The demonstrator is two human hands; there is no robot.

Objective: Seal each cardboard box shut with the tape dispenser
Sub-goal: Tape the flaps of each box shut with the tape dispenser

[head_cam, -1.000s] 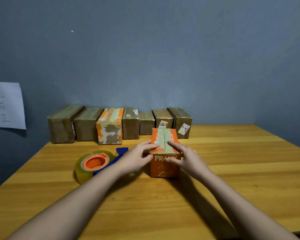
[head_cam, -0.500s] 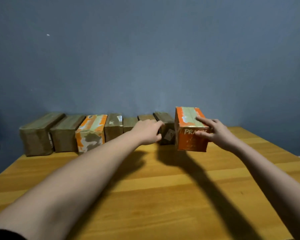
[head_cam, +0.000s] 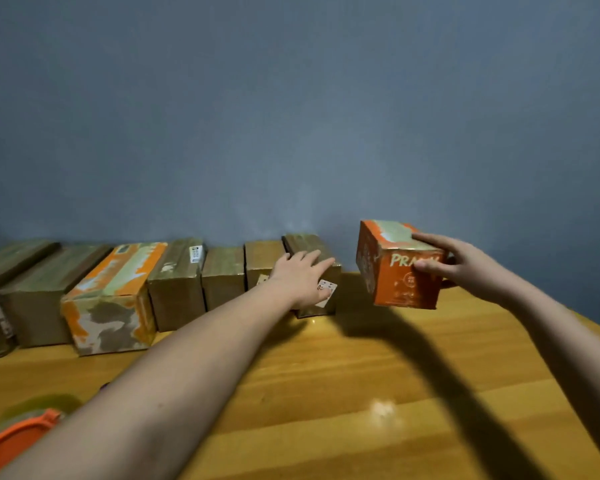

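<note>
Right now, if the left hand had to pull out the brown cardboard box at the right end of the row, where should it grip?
Probably from above, across the top of the brown cardboard box: the left hand lies flat there. Thumb down its bare right side; its left side abuts the neighbouring brown box.

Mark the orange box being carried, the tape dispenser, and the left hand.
orange box (head_cam: pixel 400 289): head view, front face below the lettering.
tape dispenser (head_cam: pixel 21 433): head view, orange hub at the bottom-left corner.
left hand (head_cam: pixel 300 277): head view, back of the hand.
</note>
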